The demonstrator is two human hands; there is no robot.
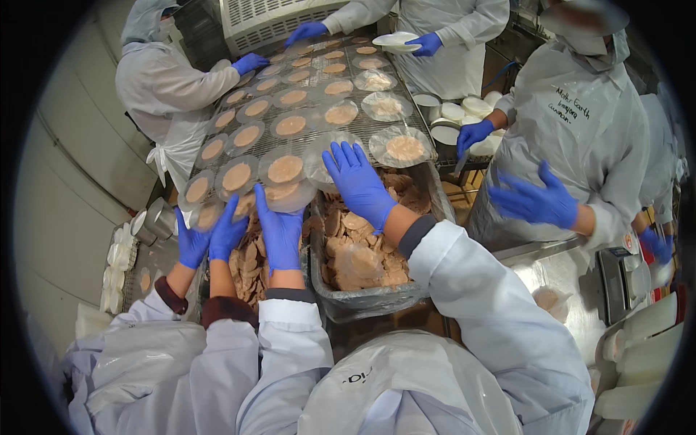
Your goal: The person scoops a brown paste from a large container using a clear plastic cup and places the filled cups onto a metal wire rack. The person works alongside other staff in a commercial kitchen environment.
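Both my hands wear blue gloves. My left hand (281,231) is at the near edge of a wire-mesh conveyor (315,128), its fingers at a clear film disc with a flat round pink-beige patty (283,191). Flat and palm down, my right hand (361,182) lies over another clear film disc (321,157), fingers pointing up the conveyor. Beneath it stands a plastic-lined tub (370,298) full of pinkish patties and scraps (356,255). Rows of similar patties on film discs cover the conveyor. Whether my left fingers grip the film is unclear.
At my left, a co-worker's gloved hands (209,236) reach to the conveyor edge. Other gowned workers stand at its far end and both sides. Right are a steel table (544,272) with a scale (614,283), and white film stacks (473,114). Metal cups (157,217) sit left.
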